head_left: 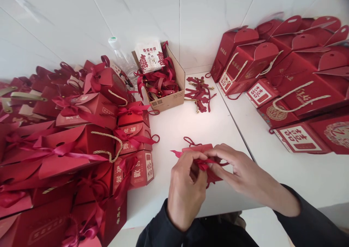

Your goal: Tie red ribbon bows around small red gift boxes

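Near the table's front edge lies a small red gift box (215,175), partly covered by both hands. A bright red ribbon (204,164) crosses its top, with one pointed end sticking out to the left, and a twisted red cord loop (188,140) shows at the far side. My left hand (187,188) is closed, thumb and fingers pinching the ribbon from the left. From the right, my right hand (241,168) pinches the ribbon too, its fingertips almost meeting the left ones. Exactly how the ribbon is looped between the fingers is hidden.
Red gift boxes with ribbon bows (79,148) are piled along the left. A cardboard box (174,83) of ribbons and a printed card stands at the back, beside a clear plastic bottle (120,58) and loose red strips (200,94). More red boxes (297,68) with rope handles fill the right.
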Motion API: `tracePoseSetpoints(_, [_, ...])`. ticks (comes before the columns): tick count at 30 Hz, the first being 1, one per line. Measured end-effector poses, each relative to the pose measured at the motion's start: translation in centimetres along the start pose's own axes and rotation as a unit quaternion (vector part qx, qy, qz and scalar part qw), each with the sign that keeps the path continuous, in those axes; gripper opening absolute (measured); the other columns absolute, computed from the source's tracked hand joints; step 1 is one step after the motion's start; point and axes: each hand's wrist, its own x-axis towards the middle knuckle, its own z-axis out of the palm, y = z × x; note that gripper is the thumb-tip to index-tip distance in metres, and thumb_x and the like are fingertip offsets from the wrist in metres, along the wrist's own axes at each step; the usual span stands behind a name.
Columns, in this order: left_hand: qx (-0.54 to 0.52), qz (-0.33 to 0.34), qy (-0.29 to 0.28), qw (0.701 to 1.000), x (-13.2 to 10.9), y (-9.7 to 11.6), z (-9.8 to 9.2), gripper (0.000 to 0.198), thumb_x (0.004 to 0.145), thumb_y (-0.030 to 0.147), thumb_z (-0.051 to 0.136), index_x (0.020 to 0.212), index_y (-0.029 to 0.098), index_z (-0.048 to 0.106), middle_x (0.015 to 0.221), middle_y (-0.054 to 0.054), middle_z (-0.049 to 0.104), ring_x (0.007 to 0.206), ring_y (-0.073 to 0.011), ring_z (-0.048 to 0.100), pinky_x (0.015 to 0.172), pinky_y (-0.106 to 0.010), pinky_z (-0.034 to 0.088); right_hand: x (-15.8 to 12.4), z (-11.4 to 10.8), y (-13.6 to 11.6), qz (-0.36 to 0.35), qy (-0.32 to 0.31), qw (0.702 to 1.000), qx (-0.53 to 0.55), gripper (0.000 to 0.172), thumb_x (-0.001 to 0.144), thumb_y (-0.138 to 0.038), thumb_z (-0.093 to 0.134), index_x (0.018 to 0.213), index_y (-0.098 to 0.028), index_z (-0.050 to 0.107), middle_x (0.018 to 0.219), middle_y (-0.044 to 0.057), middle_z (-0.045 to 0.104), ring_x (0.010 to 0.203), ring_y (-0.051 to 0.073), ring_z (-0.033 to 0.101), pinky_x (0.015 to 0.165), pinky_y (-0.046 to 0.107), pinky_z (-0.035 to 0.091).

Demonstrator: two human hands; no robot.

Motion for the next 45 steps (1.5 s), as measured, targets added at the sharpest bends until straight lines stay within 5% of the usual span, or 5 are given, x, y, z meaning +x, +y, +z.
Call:
tracePoseSetpoints(11, [0.167,0.182,0.134,0.960,-0.3,-0.4,0.9,0.029,0.086,-0.003,0.051,0.090,0.023,0.062,0.088,0.000,0.070,0.072,-0.0122,0.067,0.063,-0.020,0.051,-0.4,0.2,-0.2,-0.008,-0.009,1.000,0.015,0.013,0.102,-0.030,0.056,0.102,-0.026,0.069,0.101,0.004,0.074,0.093,0.019,0.071,0.077,0.032,0.061])
tracePoseSetpoints(19, [0.197,0.282,0.151,0.927,-0.5,-1.6,0.7,0.030,0.090,-0.005,0.055,0.095,0.024,0.061,0.114,-0.005,0.069,0.085,-0.0134,0.072,0.062,-0.020,0.051,-0.3,-0.2,-0.6,0.067,-0.007,0.991,0.113,0.039,0.108,-0.051,0.045,0.128,-0.029,0.070,0.118,0.006,0.077,0.109,0.023,0.072,0.090,0.035,0.059])
tracePoseSetpoints(22, [0.202,0.305,0.168,0.916,-0.5,-1.8,0.8,0.027,0.090,-0.003,0.058,0.094,0.023,0.064,0.122,-0.008,0.063,0.078,-0.0109,0.071,0.059,-0.019,0.052,-0.2,-0.1,-0.4,0.079,-0.035,0.986,0.143,0.031,0.105,-0.052,0.052,0.116,-0.028,0.069,0.109,0.003,0.076,0.095,0.020,0.072,0.072,0.028,0.058])
tracePoseSetpoints(35, [0.211,0.281,0.219,0.910,-1.4,-2.7,0.2,0.028,0.085,-0.001,0.069,0.098,0.024,0.066,0.095,-0.001,0.068,0.085,-0.0153,0.067,0.077,-0.027,0.054,-0.8,-0.4,0.2,0.122,0.039,0.992,0.017,0.031,0.104,-0.056,0.049,0.097,-0.028,0.063,0.085,-0.002,0.069,0.074,0.018,0.061,0.059,0.029,0.044])
tracePoseSetpoints(45, [0.167,0.181,0.145,0.958,-1.7,-2.0,-0.3,0.023,0.093,0.016,0.067,0.114,0.023,0.061,0.096,-0.001,0.066,0.086,-0.0132,0.064,0.076,-0.022,0.052,-0.9,0.1,0.2,0.120,0.104,0.987,0.027,0.015,0.097,-0.044,0.060,0.097,-0.030,0.065,0.090,-0.002,0.066,0.085,0.019,0.062,0.070,0.029,0.048])
